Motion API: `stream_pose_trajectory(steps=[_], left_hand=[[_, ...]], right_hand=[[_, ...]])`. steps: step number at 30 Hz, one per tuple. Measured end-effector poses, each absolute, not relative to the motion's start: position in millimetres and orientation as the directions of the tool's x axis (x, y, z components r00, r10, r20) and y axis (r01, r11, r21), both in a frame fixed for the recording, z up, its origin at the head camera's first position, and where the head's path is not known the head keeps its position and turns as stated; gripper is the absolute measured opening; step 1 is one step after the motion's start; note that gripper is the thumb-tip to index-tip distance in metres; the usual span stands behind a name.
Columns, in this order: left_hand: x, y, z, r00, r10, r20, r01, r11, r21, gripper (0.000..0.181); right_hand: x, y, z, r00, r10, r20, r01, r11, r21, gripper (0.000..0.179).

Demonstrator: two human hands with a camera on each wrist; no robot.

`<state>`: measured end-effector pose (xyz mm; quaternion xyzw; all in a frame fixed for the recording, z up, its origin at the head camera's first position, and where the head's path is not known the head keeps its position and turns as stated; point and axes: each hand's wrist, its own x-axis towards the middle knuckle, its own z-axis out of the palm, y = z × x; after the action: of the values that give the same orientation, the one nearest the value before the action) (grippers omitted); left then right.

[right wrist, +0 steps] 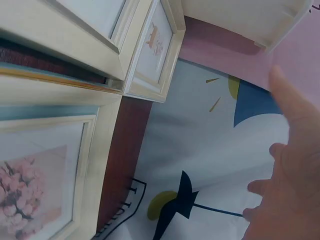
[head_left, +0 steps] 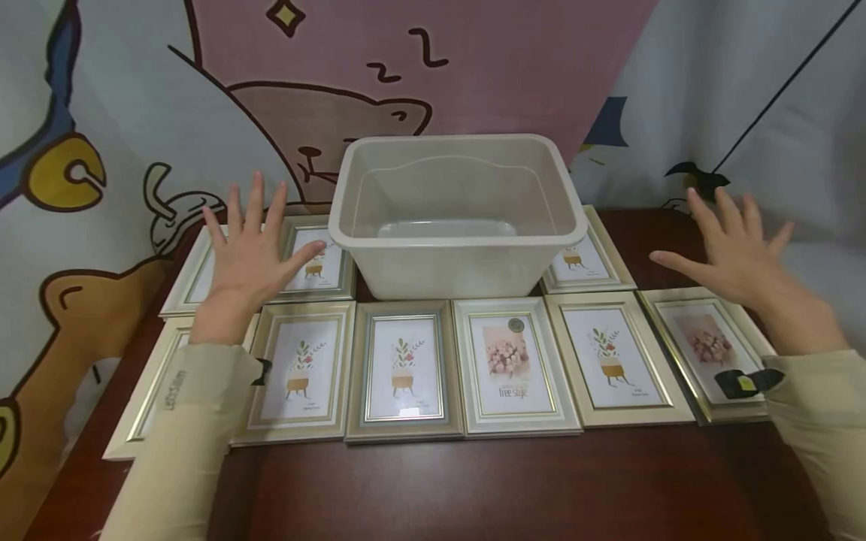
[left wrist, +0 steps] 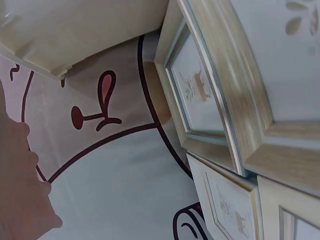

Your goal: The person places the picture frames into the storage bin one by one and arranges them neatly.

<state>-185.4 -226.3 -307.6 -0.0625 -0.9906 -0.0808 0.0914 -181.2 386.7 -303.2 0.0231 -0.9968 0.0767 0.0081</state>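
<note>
Both hands are spread above the table with straight fingers and hold nothing. The left hand (head_left: 246,259) hovers over picture frames at the left, partly covering a white frame (head_left: 183,285) behind it. At the right, the right hand (head_left: 740,252) hangs beyond a frame with a pink flower print (head_left: 707,346). Between the hands stands a beige plastic bin (head_left: 453,267), with nothing visible inside. Several picture frames lie flat in a row before it, among them a silver-edged one (head_left: 404,368) and a white "free style" one (head_left: 517,364). The left wrist view shows the left hand (left wrist: 22,185) apart from the frames.
Behind the bin, another frame (head_left: 588,259) lies partly hidden at the right and one (head_left: 314,259) at the left. The dark red-brown table (head_left: 473,488) extends toward the person. A cartoon-printed cloth (head_left: 507,68) hangs at the back.
</note>
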Motion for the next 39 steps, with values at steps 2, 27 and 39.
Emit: stream_pose_trajectory(steps=[2,27,39], left_hand=[[-186.2,-222.6,-307.4,-0.972,0.115,0.206,0.150,0.976,0.159,0.107],[-184.3,-174.4,-324.3,-0.892,0.091,0.443,0.324,0.812,0.486,0.101],[-184.8,-160.8,-331.2,-0.876,-0.064,0.479,0.348,0.604,0.717,0.057]], right_hand=[[-180.2,390.8,-304.7,-0.999,-0.035,0.020,-0.038,0.986,-0.165,0.104],[-163.4,450.4,-346.7,-0.999,-0.044,-0.001,-0.039,0.896,-0.441,0.091],[-158.7,474.7,-356.7,-0.994,0.026,-0.103,0.072,0.877,-0.475,0.089]])
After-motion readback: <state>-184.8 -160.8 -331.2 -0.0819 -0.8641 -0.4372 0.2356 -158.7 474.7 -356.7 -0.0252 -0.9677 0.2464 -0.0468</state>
